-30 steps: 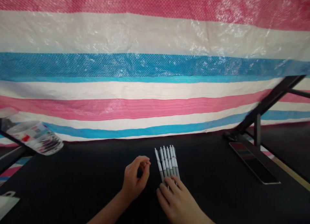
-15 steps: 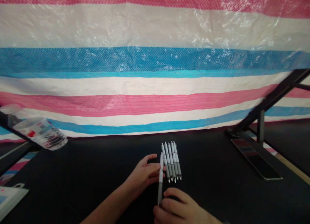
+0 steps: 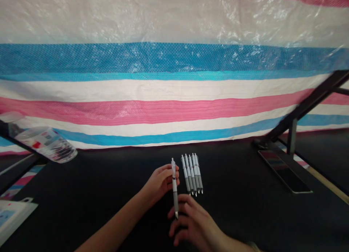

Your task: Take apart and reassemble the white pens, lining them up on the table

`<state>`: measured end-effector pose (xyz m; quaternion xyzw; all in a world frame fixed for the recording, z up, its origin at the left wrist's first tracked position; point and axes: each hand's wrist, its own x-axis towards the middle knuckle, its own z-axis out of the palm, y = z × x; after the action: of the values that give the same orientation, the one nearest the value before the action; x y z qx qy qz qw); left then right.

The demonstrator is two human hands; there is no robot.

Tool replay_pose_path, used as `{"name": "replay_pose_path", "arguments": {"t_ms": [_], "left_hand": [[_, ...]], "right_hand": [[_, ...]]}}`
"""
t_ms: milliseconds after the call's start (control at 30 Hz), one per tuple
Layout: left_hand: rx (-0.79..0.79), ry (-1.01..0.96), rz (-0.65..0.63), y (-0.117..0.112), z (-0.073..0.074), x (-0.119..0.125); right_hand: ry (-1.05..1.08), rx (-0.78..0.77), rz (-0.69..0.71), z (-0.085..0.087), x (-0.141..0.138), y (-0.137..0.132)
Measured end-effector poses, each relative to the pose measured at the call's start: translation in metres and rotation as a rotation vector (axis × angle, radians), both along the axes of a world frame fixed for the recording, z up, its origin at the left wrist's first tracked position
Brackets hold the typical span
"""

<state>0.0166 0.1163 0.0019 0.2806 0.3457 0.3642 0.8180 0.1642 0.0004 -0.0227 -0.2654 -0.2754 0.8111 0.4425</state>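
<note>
My left hand (image 3: 159, 181) is pinched on the upper white part of a single pen (image 3: 174, 188), holding it nearly upright above the black table (image 3: 109, 194), tip pointing down. My right hand (image 3: 191, 221) sits just below it, fingers loosely spread, close to the pen's grey lower end and tip; whether they touch it is unclear. Just to the right of the held pen, a row of several white and grey pens (image 3: 192, 174) lies side by side on the table, tips toward me.
A clear plastic water bottle (image 3: 45, 148) lies tilted at the left on a dark bar. White paper (image 3: 12, 219) sits at the near left edge. A phone (image 3: 283, 170) rests beside a black metal frame (image 3: 302, 110) at right. A striped tarp (image 3: 163, 81) hangs behind.
One pen left the row: my right hand pulled it out toward me, my left hand took hold of it and raised it upright. My right hand went from closed round its lower end to loosely spread.
</note>
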Motion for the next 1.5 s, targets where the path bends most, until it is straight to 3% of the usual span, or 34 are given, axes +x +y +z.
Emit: {"name": "replay_pose_path", "arguments": {"t_ms": [100, 233, 467, 633, 933, 1500], "left_hand": [[0.045, 0.006, -0.095, -0.002, -0.003, -0.001], [0.093, 0.031, -0.185, -0.003, -0.007, -0.003], [0.184, 0.183, -0.118, -0.005, -0.008, -0.001], [0.174, 0.124, -0.042, -0.005, -0.004, 0.003], [0.24, 0.084, -0.033, -0.003, -0.018, 0.001], [0.244, 0.041, -0.041, -0.003, -0.018, -0.001]], "right_hand": [[0.122, -0.166, 0.196, 0.001, -0.001, 0.003], [0.154, -0.195, 0.199, -0.002, 0.003, 0.004], [0.129, -0.292, 0.173, 0.003, 0.004, 0.001], [0.144, -0.284, 0.052, 0.005, 0.004, 0.002], [0.166, -0.338, 0.143, 0.002, 0.013, 0.003], [0.121, -0.3, 0.148, 0.002, 0.02, 0.005]]}}
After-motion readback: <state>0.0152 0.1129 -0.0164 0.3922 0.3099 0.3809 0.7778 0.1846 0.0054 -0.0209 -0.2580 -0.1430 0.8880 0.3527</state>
